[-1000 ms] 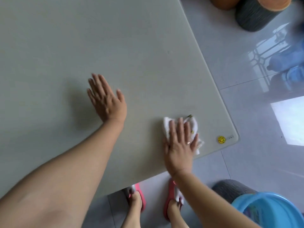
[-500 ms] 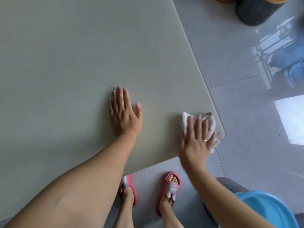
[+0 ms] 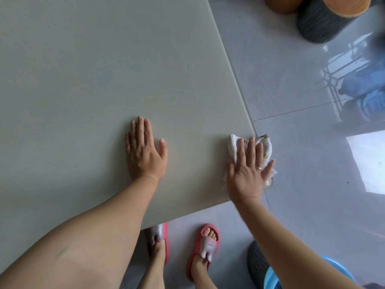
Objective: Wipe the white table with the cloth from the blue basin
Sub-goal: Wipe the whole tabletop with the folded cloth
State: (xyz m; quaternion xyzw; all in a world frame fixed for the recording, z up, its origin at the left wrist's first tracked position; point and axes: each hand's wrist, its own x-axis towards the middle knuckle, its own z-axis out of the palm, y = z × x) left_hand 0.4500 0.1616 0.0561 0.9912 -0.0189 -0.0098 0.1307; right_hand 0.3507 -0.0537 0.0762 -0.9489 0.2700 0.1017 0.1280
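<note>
table (image 3: 104, 69): white, flat top
on table: left hand (image 3: 144, 152) flat, palm down; cloth (image 3: 233, 146) at near right corner, right hand (image 3: 246, 174) flat on it

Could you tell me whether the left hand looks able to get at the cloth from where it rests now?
Probably yes. The left hand lies flat on the white table, with only bare tabletop between it and the cloth. But the right hand covers most of the cloth at the table's corner.
</note>
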